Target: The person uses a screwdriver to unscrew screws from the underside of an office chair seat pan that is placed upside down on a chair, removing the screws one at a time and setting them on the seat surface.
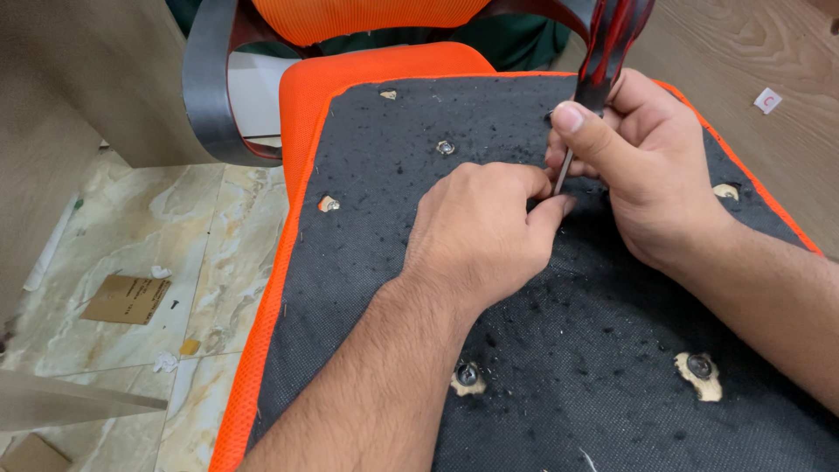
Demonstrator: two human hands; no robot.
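Marbled floor tiles (201,227) are seen at left, with one flat piece of cardboard (128,299) and scraps lying on them; wood-grain boards (752,52) stand behind. One orange chair seat (297,114) is turned underside up, its black fabric lining (612,376) speckled with debris. Five holes are counted in the lining; bolt heads (468,374) show in three. One screwdriver (612,44), with red-and-black handle, is held upright over the seat's middle. Right hand (642,166) is closed around the handle's lower end, thumb along it. Left hand (481,232) is curled narrow, fingertips pinching the metal shaft near its tip. The tip itself is hidden.
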